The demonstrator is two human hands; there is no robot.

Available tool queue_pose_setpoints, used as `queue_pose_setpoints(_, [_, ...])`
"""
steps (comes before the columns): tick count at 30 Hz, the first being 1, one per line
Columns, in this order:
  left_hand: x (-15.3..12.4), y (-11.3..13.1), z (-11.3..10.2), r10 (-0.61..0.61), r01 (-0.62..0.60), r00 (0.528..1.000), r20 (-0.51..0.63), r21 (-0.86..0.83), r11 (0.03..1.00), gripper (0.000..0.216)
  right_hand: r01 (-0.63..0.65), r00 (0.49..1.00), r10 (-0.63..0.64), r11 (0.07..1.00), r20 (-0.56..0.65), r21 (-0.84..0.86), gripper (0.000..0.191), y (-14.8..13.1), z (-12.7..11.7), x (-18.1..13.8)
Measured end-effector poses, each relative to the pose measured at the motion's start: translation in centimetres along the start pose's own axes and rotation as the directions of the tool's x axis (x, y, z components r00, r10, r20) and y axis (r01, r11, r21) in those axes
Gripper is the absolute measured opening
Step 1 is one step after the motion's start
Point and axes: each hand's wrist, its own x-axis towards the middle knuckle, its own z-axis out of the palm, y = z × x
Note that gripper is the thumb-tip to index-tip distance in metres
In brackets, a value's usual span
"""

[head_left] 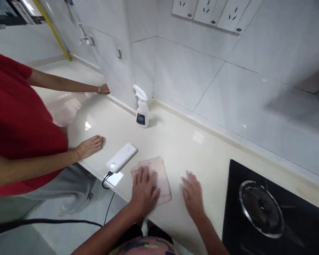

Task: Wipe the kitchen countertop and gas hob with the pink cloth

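Note:
A pale pink cloth (pixel 163 177) lies flat on the cream countertop (pixel 191 141). My left hand (pixel 144 189) rests on it, palm down, with the fingers stretched out over its left part. To the right of the cloth is my right hand (pixel 192 194), slightly blurred, its fingers spread and nothing in them. It is low over the counter or touching it; I cannot tell which. Just beyond my left hand lies a white power bank (pixel 122 157) with a black cable (pixel 106 179) plugged into its near end.
A white spray bottle (pixel 142 109) stands upright by the wall corner. On the right sits a black gas stove (pixel 236 212). At left, a person in a red shirt (pixel 21 124) has one hand (pixel 91 146) on the counter near the power bank and another (pixel 105 89) by the wall.

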Motion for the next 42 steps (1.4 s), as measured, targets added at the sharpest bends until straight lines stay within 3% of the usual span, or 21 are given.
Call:
queue_pose_setpoints(3, [0.9, 1.2, -0.1, -0.036, 0.033, 0.994, 0.099, 0.024, 0.999, 0.072, -0.227, 0.971, 0.198, 0.940, -0.134, -0.254, 0.056, 8.2, -3.1, -5.8])
queue_pose_setpoints(6, [2.0, 1.7, 0.8, -0.060, 0.055, 0.991, 0.119, 0.045, 0.998, 0.076, -0.294, 0.951, 0.244, 0.904, -0.189, -0.310, 0.070, 12.3, -4.7, -9.7])
queue_pose_setpoints(9, [5.1, 1.5, 1.7, -0.035, 0.030, 0.995, 0.098, 0.058, 0.998, 0.072, -0.345, 0.921, 0.260, 0.891, -0.289, -0.297, 0.072, 12.7, -4.8, -10.6])
queue_pose_setpoints(13, [13.7, 1.8, 2.3, -0.036, 0.028, 0.995, 0.093, 0.091, 0.995, 0.077, -0.420, 0.883, 0.305, 0.853, -0.358, -0.311, 0.068, 12.2, -4.3, -10.0])
queue_pose_setpoints(16, [20.3, 4.6, 3.5, -0.031, 0.022, 0.994, 0.104, 0.090, 0.996, 0.085, -0.421, 0.890, 0.310, 0.839, -0.334, -0.344, 0.065, 12.3, -4.3, -10.0])
queue_pose_setpoints(18, [22.4, 8.1, 5.1, 0.049, -0.058, 0.987, 0.153, 0.057, 0.997, 0.087, -0.436, 0.883, 0.317, 0.828, -0.347, -0.353, 0.064, 12.5, -4.4, -10.1])
queue_pose_setpoints(21, [20.6, 14.4, 7.9, 0.268, -0.263, 0.928, 0.258, -0.054, 0.963, 0.089, -0.464, 0.869, 0.339, 0.811, -0.360, -0.355, 0.064, 12.7, -4.5, -10.4])
queue_pose_setpoints(23, [16.4, 17.7, 9.4, 0.450, -0.423, 0.848, 0.282, -0.152, 0.893, 0.089, -0.463, 0.871, 0.344, 0.813, -0.350, -0.354, 0.064, 12.9, -4.5, -10.5])
queue_pose_setpoints(25, [11.0, 19.3, 10.0, 0.591, -0.540, 0.761, 0.267, -0.243, 0.806, 0.089, -0.462, 0.871, 0.347, 0.820, -0.348, -0.339, 0.063, 13.1, -4.6, -10.6])
queue_pose_setpoints(27, [6.0, 18.7, 9.7, 0.695, -0.633, 0.690, 0.201, -0.297, 0.714, 0.086, -0.469, 0.864, 0.356, 0.825, -0.356, -0.316, 0.062, 13.2, -4.7, -10.7])
queue_pose_setpoints(29, [2.4, 16.4, 8.7, 0.751, -0.689, 0.641, 0.158, -0.313, 0.654, 0.085, -0.480, 0.857, 0.366, 0.824, -0.363, -0.302, 0.062, 13.1, -4.8, -10.6])
queue_pose_setpoints(31, [0.6, 12.9, 7.4, 0.746, -0.689, 0.645, 0.166, -0.296, 0.661, 0.085, -0.483, 0.855, 0.367, 0.822, -0.368, -0.302, 0.064, 13.0, -4.9, -10.5])
queue_pose_setpoints(36, [0.7, 2.6, 3.5, 0.539, -0.524, 0.819, 0.198, -0.123, 0.843, 0.084, -0.492, 0.848, 0.360, 0.808, -0.389, -0.325, 0.065, 12.4, -4.9, -10.2])
queue_pose_setpoints(38, [1.9, -0.1, 2.2, 0.440, -0.439, 0.879, 0.184, -0.050, 0.897, 0.081, -0.500, 0.845, 0.365, 0.800, -0.391, -0.332, 0.066, 12.2, -4.9, -10.0])
queue_pose_setpoints(40, [4.0, -0.7, 1.7, 0.357, -0.360, 0.914, 0.193, -0.020, 0.933, 0.081, -0.509, 0.840, 0.375, 0.794, -0.392, -0.332, 0.066, 12.0, -5.0, -9.9])
queue_pose_setpoints(42, [7.2, 1.0, 2.4, 0.307, -0.305, 0.921, 0.239, -0.047, 0.951, 0.084, -0.514, 0.837, 0.382, 0.794, -0.391, -0.325, 0.066, 11.9, -5.1, -9.8])
